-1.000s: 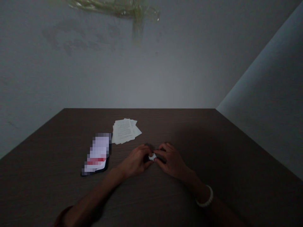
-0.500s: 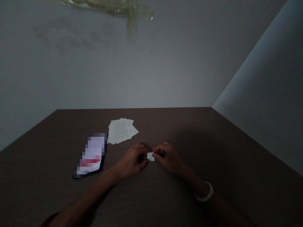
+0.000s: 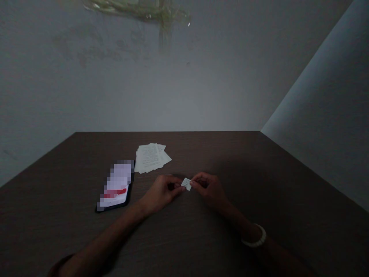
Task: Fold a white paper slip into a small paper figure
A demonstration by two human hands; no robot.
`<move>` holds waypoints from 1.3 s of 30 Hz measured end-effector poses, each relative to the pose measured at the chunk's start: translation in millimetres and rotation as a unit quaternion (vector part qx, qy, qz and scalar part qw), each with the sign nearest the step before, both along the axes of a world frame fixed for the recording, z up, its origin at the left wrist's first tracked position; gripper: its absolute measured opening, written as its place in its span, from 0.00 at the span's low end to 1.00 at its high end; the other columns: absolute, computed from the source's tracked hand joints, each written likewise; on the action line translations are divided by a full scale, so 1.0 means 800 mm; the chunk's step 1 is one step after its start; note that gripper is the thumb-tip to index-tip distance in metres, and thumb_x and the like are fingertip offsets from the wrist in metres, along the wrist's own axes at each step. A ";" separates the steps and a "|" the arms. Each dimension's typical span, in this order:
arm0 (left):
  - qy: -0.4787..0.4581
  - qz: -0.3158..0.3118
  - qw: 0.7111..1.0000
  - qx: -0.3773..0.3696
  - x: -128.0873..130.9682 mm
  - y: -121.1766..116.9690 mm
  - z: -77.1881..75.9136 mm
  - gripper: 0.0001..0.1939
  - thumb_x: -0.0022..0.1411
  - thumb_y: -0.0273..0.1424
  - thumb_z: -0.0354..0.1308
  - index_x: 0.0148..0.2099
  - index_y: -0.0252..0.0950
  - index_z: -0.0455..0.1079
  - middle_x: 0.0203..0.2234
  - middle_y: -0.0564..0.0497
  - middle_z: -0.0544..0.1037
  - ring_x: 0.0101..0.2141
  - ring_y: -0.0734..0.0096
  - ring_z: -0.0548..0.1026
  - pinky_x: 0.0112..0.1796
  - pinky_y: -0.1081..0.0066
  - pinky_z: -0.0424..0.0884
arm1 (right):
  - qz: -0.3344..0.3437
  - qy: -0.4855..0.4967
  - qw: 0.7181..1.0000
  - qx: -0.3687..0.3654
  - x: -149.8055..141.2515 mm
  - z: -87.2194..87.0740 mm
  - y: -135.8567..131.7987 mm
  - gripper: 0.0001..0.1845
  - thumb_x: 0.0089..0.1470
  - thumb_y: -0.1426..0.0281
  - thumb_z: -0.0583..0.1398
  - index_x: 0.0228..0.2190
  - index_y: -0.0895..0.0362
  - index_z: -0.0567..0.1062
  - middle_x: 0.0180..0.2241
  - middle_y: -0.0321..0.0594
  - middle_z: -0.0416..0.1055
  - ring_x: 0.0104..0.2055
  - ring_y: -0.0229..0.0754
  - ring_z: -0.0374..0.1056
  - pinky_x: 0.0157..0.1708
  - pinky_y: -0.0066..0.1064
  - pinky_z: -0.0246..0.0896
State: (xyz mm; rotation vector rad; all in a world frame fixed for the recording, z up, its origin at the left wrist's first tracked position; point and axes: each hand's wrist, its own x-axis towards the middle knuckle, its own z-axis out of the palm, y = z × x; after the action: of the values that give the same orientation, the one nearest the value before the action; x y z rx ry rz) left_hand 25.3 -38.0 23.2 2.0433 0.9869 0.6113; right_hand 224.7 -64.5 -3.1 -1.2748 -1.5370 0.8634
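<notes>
Head view: dim picture, detail poor in the shadows. Small paper (image 3: 186, 184) sits between the two hands, near the middle of the desk (image 3: 175, 242); faint lines on it, too small to read, and its corners are partly covered by fingertips. Can't tell whether it's touching the desk or lifted a bit.

Left hand (image 3: 160, 193) – thumb and index nearly together at the paper's left edge, closed on that corner; remaining fingers curl behind and are mostly hidden. Right hand (image 3: 211, 190) – thumb and index pinched tight on the right corner, no gap seen between the tips; other fingers bent, dark, hard to separate. Pale bracelet (image 3: 256, 238) on the right wrist. Right forearm fades into shadow and gets cut off by the bottom edge; left forearm also cut off there, bit of dark sleeve (image 3: 59, 265) showing.

Sheets (image 3: 149, 158) lie in an uneven, overlapping pile beyond the left hand; print visible, not legible, lower ones mostly covered. Phone (image 3: 117, 186) lies left of the left hand, just beside the sheets, screen pixelated except a strip near its lower right. Wall (image 3: 207, 84) behind; greenish streak (image 3: 164, 14) up top, blurred, cut off by the frame.
</notes>
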 end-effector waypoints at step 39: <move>0.118 -0.016 0.992 0.041 0.009 -0.009 -0.001 0.15 0.65 0.32 0.50 0.30 0.33 0.74 0.24 0.51 0.74 0.26 0.72 0.69 0.27 0.73 0.60 | 0.048 -0.148 0.987 0.042 -0.002 -0.003 0.000 0.04 0.51 0.72 0.63 0.26 0.57 0.78 0.23 0.34 0.73 0.25 0.35 0.62 0.28 0.27 0.55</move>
State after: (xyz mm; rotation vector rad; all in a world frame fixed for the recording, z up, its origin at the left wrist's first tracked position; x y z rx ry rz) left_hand 32.6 -45.0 22.7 2.2381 1.0766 0.4038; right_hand 223.4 -64.4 -5.7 -1.3192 -1.8612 0.6827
